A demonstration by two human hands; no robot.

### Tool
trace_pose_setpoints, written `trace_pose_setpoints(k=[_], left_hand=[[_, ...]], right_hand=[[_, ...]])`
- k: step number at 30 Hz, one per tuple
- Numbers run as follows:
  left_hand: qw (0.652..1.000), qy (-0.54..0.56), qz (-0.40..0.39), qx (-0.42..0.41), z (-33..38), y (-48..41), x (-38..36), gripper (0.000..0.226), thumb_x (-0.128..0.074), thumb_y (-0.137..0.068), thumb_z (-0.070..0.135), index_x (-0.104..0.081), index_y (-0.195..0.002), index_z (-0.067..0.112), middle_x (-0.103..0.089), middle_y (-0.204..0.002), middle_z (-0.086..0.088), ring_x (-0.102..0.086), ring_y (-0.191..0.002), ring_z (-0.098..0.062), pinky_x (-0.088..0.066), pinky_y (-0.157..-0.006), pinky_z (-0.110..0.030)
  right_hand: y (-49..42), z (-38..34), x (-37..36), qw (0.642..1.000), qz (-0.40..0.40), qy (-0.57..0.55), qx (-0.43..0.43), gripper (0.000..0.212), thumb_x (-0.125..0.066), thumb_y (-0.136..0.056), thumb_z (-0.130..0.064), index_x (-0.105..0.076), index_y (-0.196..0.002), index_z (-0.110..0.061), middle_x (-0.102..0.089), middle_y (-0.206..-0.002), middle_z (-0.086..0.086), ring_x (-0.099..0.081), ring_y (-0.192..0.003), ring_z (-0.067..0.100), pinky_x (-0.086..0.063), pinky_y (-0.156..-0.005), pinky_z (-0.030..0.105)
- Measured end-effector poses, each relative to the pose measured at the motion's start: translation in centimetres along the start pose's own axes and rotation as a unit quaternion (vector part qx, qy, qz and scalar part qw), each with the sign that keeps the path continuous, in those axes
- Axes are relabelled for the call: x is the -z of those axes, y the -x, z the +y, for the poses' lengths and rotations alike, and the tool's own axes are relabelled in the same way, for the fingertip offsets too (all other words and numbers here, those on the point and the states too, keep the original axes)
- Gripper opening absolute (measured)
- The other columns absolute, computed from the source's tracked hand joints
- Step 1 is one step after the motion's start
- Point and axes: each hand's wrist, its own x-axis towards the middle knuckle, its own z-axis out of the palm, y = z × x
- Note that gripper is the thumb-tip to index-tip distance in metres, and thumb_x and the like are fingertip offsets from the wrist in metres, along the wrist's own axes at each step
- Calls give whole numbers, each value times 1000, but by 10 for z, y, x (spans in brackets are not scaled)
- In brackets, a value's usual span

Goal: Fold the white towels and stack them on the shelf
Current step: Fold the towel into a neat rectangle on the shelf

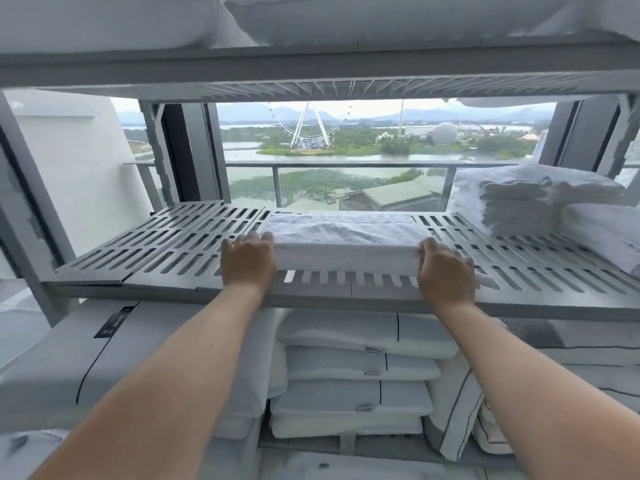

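A folded white towel (346, 239) lies flat on the grey slatted shelf (166, 247), near its front edge and about mid-width. My left hand (247, 261) presses against the towel's left end with the fingers curled on its corner. My right hand (445, 268) holds the towel's right end the same way. Both forearms reach in from below. At the shelf's right end a stack of folded white towels (516, 207) rests against larger white linen.
Pillows (356, 365) are stacked on the shelf below, with more bedding on both sides. The shelf above (311, 64) carries white pillows and hangs low over the towel. Behind the rack is a window with a balcony railing (311, 165).
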Motion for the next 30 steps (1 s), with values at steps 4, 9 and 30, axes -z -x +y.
trace_pose_setpoints(k=[4,9,30], left_hand=[[999,-6,33,-17,-2,-41,-20,36,-32,-92,8,-60,-115,13,-67,-104,-10,-63,-95,-30,-40,-88,-44],[999,-17,32,-34,-1,-104,-70,28,-37,-89,6,-61,-101,12,-65,-92,-9,-61,-89,-31,-39,-85,-43],[981,81,-171,-40,19,-176,-176,12,-40,-91,23,-52,-91,25,-54,-91,5,-51,-88,-19,-47,-73,-35]], right_hand=[[-51,-2,-30,998,62,28,-1,20,-42,-102,-20,-57,-92,-12,-64,-79,12,-60,-72,32,-40,-75,42],[-130,3,-87,996,56,27,70,21,-49,-99,-24,-62,-89,-11,-68,-77,14,-64,-70,33,-42,-77,40],[-201,30,-177,982,-170,36,76,38,-46,-100,-43,-60,-73,-19,-70,-81,9,-65,-80,31,-54,-71,36]])
